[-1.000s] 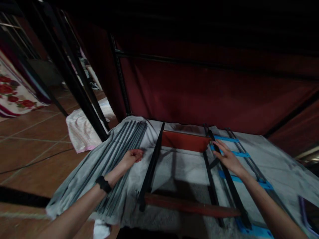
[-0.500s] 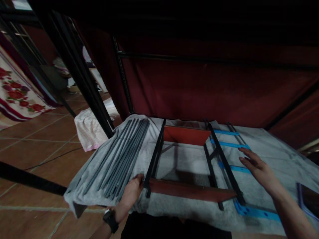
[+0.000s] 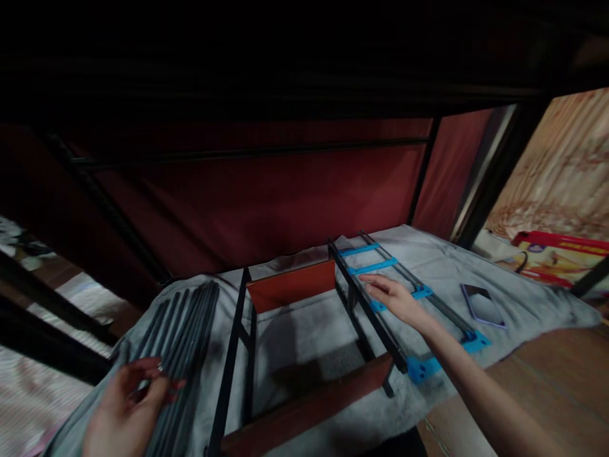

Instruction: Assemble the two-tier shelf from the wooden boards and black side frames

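My left hand (image 3: 127, 406) is over the bundle of dark grey rods (image 3: 188, 343), fingers curled together. A tiny shiny spot shows at its fingertips, too small and blurred to name. My right hand (image 3: 392, 298) is open, fingers stretched forward, just right of a frame with black metal bars (image 3: 368, 311) and two reddish-brown boards, the far board (image 3: 292, 285) and the near board (image 3: 309, 406). Beneath and beside that hand lie blue perforated connector strips (image 3: 373, 266) joined by dark rods. Whether its fingertips touch anything I cannot tell.
A grey cloth (image 3: 428, 254) covers the low surface. A phone (image 3: 483, 304) lies on its right side. Black metal posts (image 3: 495, 171) and a dark overhang surround the space, with a red panel (image 3: 266, 197) behind. A red-and-yellow box (image 3: 561, 257) sits far right.
My view has swung right. My left hand has left the frame's near-left corner and moved over the rods. My right hand has come closer to the frame's right bar.
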`<state>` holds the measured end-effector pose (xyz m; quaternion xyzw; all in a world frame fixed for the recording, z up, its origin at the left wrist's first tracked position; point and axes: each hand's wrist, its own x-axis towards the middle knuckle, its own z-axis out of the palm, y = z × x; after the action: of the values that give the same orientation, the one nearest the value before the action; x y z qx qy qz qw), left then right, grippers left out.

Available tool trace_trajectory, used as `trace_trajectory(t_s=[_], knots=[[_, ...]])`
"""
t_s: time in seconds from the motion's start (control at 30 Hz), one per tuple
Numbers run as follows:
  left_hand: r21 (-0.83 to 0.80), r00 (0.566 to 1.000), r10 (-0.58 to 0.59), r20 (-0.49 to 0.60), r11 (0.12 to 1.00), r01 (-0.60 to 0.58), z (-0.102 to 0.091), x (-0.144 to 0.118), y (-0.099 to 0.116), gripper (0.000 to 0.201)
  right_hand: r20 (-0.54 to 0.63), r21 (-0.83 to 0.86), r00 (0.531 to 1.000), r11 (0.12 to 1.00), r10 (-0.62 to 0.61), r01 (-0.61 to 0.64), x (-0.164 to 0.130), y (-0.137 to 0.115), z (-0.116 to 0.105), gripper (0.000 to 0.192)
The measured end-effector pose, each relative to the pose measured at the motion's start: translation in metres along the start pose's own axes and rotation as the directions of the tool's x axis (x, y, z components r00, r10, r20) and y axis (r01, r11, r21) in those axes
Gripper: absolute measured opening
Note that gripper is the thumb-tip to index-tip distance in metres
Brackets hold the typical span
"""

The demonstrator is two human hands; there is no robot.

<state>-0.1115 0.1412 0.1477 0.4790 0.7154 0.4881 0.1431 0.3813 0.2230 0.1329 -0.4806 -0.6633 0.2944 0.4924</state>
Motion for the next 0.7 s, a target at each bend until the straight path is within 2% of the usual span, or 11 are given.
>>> trace_trajectory(t_s=[0.07, 0.1, 0.17, 0.23, 0.33, 0.4, 0.47, 0.53, 0.63, 0.7], knots=[[-0.107, 0.978, 0.078, 0.193, 0.993, -0.058, 0.031, 0.005, 0.056, 0.041, 0.054, 0.136, 0.997, 0.989, 0.056, -0.062, 0.009, -0.007, 0.023, 0.041], [-0.141, 0.947, 0.153, 0.283, 0.983, -0.117, 0.052, 0.003, 0.082, 0.042, 0.079, 0.212, 0.994, 0.973, 0.079, -0.094, 0.013, -0.011, 0.036, 0.043], [-0.176, 0.842, 0.303, 0.445, 0.952, -0.249, 0.098, -0.005, 0.123, 0.035, 0.132, 0.299, 0.989, 0.948, 0.070, -0.107, 0.019, -0.017, 0.058, 0.043], [-0.200, 0.727, 0.414, 0.548, 0.909, -0.367, 0.143, -0.017, 0.148, 0.026, 0.161, 0.330, 0.986, 0.939, 0.040, -0.092, 0.022, -0.024, 0.075, 0.041], [-0.250, 0.597, 0.493, 0.633, 0.860, -0.446, 0.194, -0.030, 0.164, 0.023, 0.194, 0.301, 0.981, 0.952, -0.001, -0.058, 0.024, -0.029, 0.083, 0.030], [-0.258, 0.560, 0.512, 0.651, 0.843, -0.471, 0.217, -0.034, 0.166, 0.022, 0.163, 0.265, 0.987, 0.963, 0.004, -0.047, 0.026, -0.027, 0.080, 0.024], [-0.249, 0.548, 0.517, 0.658, 0.836, -0.490, 0.232, -0.034, 0.166, 0.021, 0.127, 0.288, 0.991, 0.955, 0.040, -0.075, 0.029, -0.019, 0.074, 0.021], [-0.241, 0.546, 0.533, 0.647, 0.822, -0.516, 0.245, -0.031, 0.167, 0.020, 0.104, 0.383, 0.990, 0.915, 0.095, -0.128, 0.034, -0.008, 0.068, 0.019], [-0.247, 0.548, 0.593, 0.589, 0.778, -0.577, 0.264, -0.024, 0.172, 0.017, 0.077, 0.570, 0.974, 0.793, 0.211, -0.217, 0.043, 0.007, 0.062, 0.023], [-0.264, 0.529, 0.626, 0.573, 0.752, -0.604, 0.277, -0.019, 0.176, 0.014, 0.087, 0.673, 0.954, 0.689, 0.288, -0.269, 0.048, 0.015, 0.058, 0.029]])
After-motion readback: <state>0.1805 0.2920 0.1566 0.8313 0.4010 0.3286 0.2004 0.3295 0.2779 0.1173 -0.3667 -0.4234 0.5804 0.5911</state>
